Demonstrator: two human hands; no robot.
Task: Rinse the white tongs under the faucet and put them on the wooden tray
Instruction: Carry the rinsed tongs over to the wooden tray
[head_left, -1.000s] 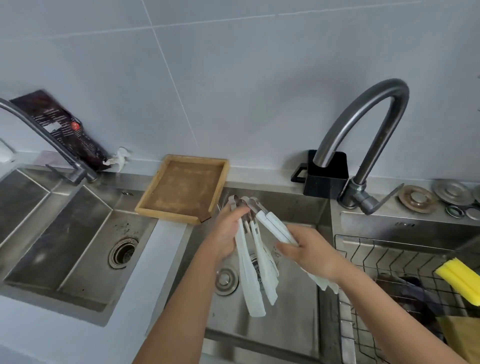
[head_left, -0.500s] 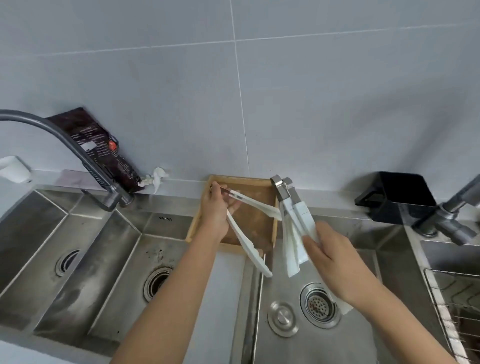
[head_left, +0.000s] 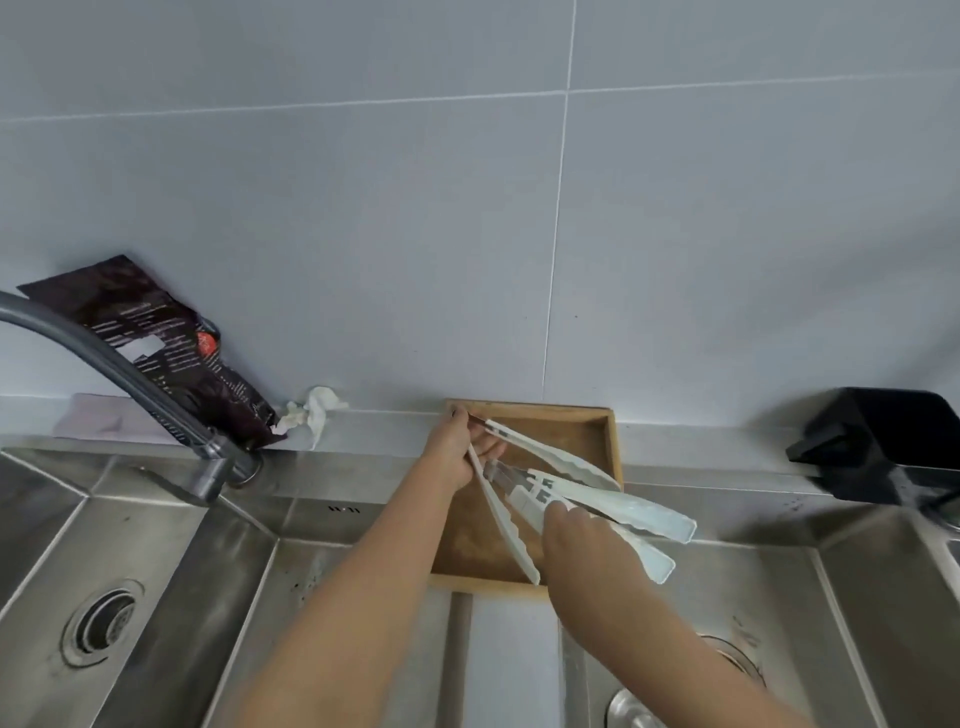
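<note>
Two pairs of white tongs are over the wooden tray (head_left: 571, 422), which sits on the counter against the wall between two sinks. My left hand (head_left: 457, 449) grips the hinge end of one pair of white tongs (head_left: 550, 454), whose arms are spread apart above the tray. My right hand (head_left: 576, 540) holds the second pair of white tongs (head_left: 644, 514), whose tips stick out past the tray's right edge. Whether either pair touches the tray floor is unclear.
A grey faucet (head_left: 130, 384) arcs over the left sink (head_left: 130, 571). A dark packet (head_left: 171, 343) and a crumpled white tissue (head_left: 311, 410) lie by the wall. A black holder (head_left: 883, 441) stands at the right, above the right sink (head_left: 779, 597).
Both hands have carried the tongs leftward from the right sink to over the wooden tray. The view has shifted left, and the right faucet has left the frame.
</note>
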